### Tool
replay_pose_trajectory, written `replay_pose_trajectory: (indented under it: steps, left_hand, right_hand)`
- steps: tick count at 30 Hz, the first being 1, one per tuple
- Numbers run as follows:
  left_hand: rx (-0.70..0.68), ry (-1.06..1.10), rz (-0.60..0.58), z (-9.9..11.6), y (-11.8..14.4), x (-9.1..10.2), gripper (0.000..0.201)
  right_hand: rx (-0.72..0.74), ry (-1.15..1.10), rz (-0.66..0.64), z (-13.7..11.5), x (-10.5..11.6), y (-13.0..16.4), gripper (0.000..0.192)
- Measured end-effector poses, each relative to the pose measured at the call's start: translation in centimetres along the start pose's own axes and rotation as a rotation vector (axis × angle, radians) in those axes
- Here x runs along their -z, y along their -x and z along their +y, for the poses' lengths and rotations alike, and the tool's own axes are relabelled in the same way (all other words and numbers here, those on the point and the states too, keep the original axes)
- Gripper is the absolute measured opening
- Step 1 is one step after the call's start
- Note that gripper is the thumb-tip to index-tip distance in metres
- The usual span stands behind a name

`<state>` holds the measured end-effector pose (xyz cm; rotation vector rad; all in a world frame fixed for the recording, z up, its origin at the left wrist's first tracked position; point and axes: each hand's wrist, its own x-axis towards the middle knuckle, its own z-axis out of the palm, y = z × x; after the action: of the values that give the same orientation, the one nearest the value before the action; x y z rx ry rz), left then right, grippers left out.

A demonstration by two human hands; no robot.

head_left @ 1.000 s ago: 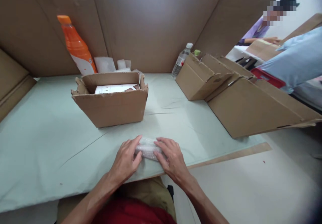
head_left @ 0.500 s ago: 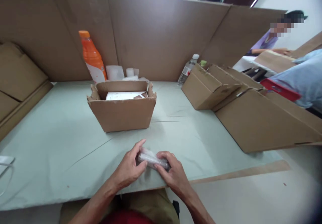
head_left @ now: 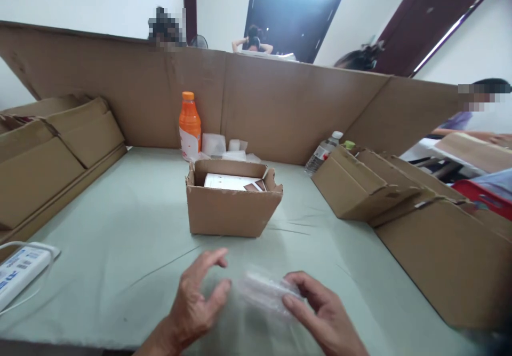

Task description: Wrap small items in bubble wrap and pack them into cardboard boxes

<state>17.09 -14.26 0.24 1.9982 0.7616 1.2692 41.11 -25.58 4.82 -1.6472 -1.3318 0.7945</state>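
Note:
My right hand (head_left: 322, 308) pinches one end of a clear plastic-wrapped packet (head_left: 264, 292), just above the table's front part. Motion blurs the packet, and what is inside it cannot be made out. To its left, my left hand (head_left: 196, 297) is open, thumb and fingers apart and nothing between them; a small gap parts it from the packet. Beyond both hands stands an open cardboard box (head_left: 230, 212). A white flat carton (head_left: 224, 181) with a brown patterned corner shows inside it.
Behind the box are an orange bottle (head_left: 190, 126) and several white wrapped pieces (head_left: 214, 145). A clear water bottle (head_left: 324, 153) leans near cardboard boxes (head_left: 436, 254) on the right. More cardboard (head_left: 40, 169) and a white corded block (head_left: 26, 270) lie left. Several people are beyond the cardboard partition (head_left: 272, 105).
My left hand has let go of the packet and moved away to the left. My right hand keeps the packet. The head view has tilted up and swung left.

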Motion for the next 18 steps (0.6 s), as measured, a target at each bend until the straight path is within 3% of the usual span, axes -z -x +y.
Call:
replay_pose_trajectory:
  steps: [4, 7, 9, 11, 14, 18]
  left_hand:
    - [0.094, -0.137, 0.392, -1.9, -3.6, 3.3, 0.045]
    - [0.091, -0.168, 0.435, -3.7, -6.8, 3.4, 0.058]
    - [0.071, -0.174, 0.403, -4.9, -8.2, 2.5, 0.063]
    - [0.047, -0.171, 0.383, -5.9, -8.7, 1.3, 0.064]
    - [0.036, -0.154, 0.377, -6.9, -8.2, 0.1, 0.066]
    - [0.005, -0.172, 0.362, -7.4, -7.4, -0.1, 0.069]
  right_hand:
    - [0.1, 0.033, 0.136, -6.5, 4.3, -3.4, 0.027]
    - [0.25, 0.184, 0.201, -12.5, 5.1, -8.3, 0.029]
    - [0.329, 0.296, 0.161, -15.7, 4.0, -12.6, 0.027]
    - [0.33, 0.364, 0.034, -17.6, 2.0, -17.0, 0.025]
    - [0.207, 0.443, -0.205, -18.3, -1.6, -22.4, 0.019]
    - [0.076, 0.661, -0.371, -18.8, -5.6, -26.0, 0.012]
